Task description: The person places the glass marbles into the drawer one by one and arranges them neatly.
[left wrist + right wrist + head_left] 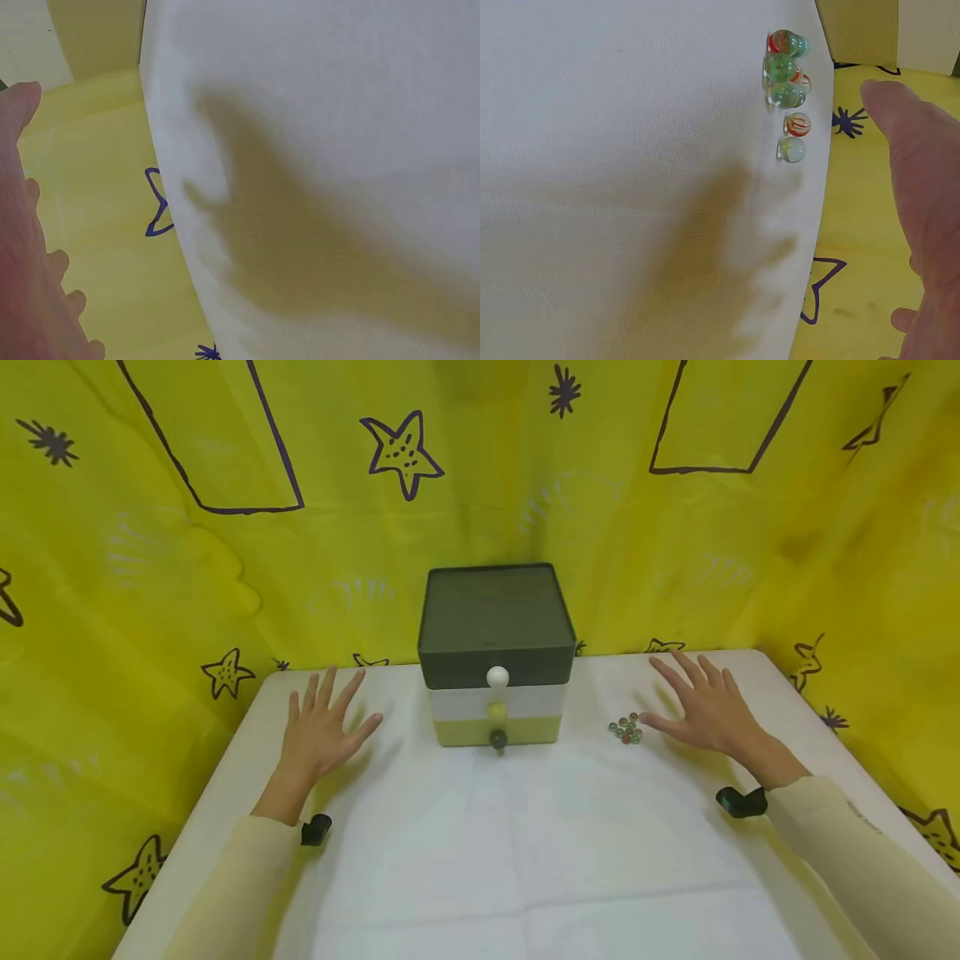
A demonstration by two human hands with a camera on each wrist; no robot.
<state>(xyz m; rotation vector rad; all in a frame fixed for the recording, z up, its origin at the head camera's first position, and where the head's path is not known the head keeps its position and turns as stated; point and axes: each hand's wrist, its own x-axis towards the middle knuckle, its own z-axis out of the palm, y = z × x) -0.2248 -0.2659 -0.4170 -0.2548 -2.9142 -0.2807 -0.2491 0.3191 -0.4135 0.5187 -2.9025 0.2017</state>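
A small three-tier drawer box point(497, 652) stands at the back middle of the table, dark green above, white between, yellow-green below, with a round knob on each tier. To its right lies a loose group of several glass marbles point(626, 728), greenish and red-streaked; the right wrist view shows these marbles point(787, 94) closer. My left hand point(318, 735) hovers left of the box, fingers spread, holding nothing. Over the table just right of the marbles is my right hand point(708, 710), also spread and holding nothing. Both hands cast shadows on the cloth.
A white cloth covers the table point(510, 843). Yellow fabric point(315, 560) with drawn stars and outlines hangs behind and at both sides of it. Dark wrist cameras point(741, 802) sit under both of the person's wrists, beside the cream sleeves point(847, 843).
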